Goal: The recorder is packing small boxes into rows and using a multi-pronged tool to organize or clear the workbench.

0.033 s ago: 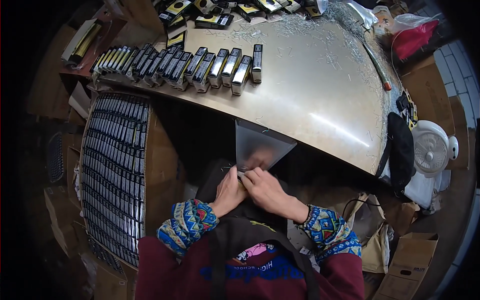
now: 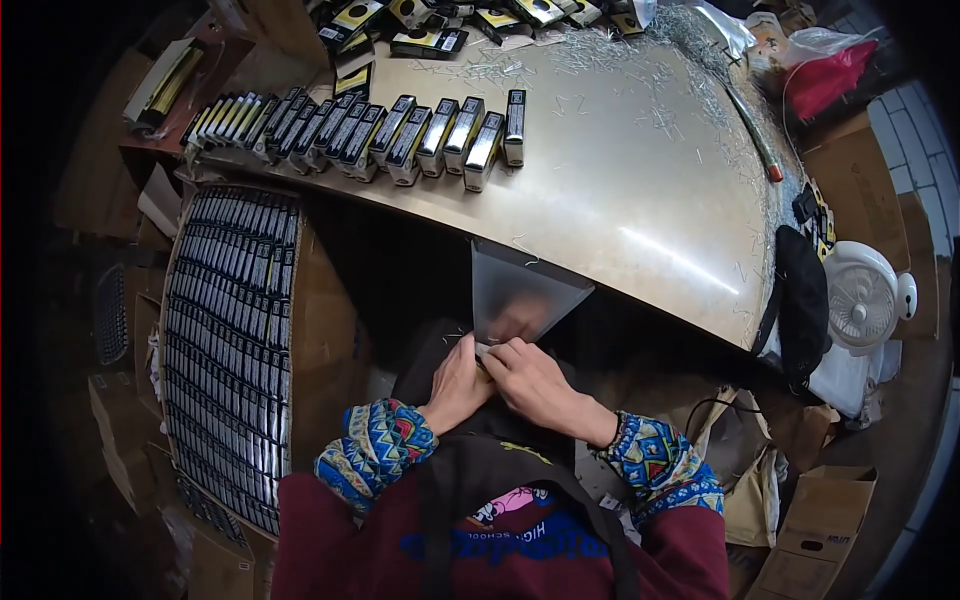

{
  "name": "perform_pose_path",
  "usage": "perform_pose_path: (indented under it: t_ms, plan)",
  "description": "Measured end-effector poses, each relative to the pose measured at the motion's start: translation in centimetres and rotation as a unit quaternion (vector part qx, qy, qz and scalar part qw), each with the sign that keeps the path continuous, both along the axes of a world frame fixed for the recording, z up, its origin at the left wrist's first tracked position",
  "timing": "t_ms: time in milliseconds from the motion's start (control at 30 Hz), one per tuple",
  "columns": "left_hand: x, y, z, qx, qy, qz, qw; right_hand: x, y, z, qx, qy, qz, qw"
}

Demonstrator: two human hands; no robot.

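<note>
My left hand [image 2: 458,388] and my right hand [image 2: 537,384] meet in front of my lap, just off the near edge of the table. Their fingers are pinched together around something small and pale, mostly hidden by the fingertips. A thin bent wire [image 2: 453,338] pokes out beside my left thumb. Just beyond the fingers hangs a grey, shiny tapering sheet [image 2: 500,275] below the table edge, mirroring a hand. Where the sheet meets the table [image 2: 620,180], another bent wire [image 2: 524,246] lies on the edge. A row of small black-and-white boxes [image 2: 432,140] stands at the table's left.
On the left, a large carton [image 2: 325,335] is packed with rows of similar boxes. Loose wire pieces [image 2: 660,100] and flat black-and-yellow packages [image 2: 430,42] cover the table's far side. A white fan [image 2: 860,310] stands to the right, with an open cardboard box [image 2: 815,530] below it.
</note>
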State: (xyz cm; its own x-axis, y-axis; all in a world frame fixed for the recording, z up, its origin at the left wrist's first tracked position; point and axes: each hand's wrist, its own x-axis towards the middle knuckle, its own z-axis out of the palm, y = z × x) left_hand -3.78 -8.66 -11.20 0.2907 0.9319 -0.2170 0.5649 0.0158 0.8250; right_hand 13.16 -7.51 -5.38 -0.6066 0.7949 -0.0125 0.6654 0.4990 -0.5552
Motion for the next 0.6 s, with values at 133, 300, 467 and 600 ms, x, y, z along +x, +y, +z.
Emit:
perform_pose_path:
  t_ms: [133, 300, 467, 600]
  plan:
    - [-2.1, 0.1, 0.1, 0.110, 0.049, -0.029, 0.992, -0.1, -0.1, 0.3, -0.028, 0.166, 0.013, 0.986]
    - [-3.8, -0.3, 2.6, 0.040, -0.006, 0.028, 0.999, 1.1, -0.4, 0.6, 0.051, 0.226, -0.091, 0.969]
    - [-1.1, 1.2, 3.7, 0.114, -0.070, 0.044, 0.990, 0.1, 0.7, 1.7, 0.121, 0.186, -0.096, 0.970]
    - [0.1, 2.5, 4.7, 0.207, -0.050, 0.027, 0.977, 0.2, 2.0, 2.9, 0.148, 0.177, -0.119, 0.966]
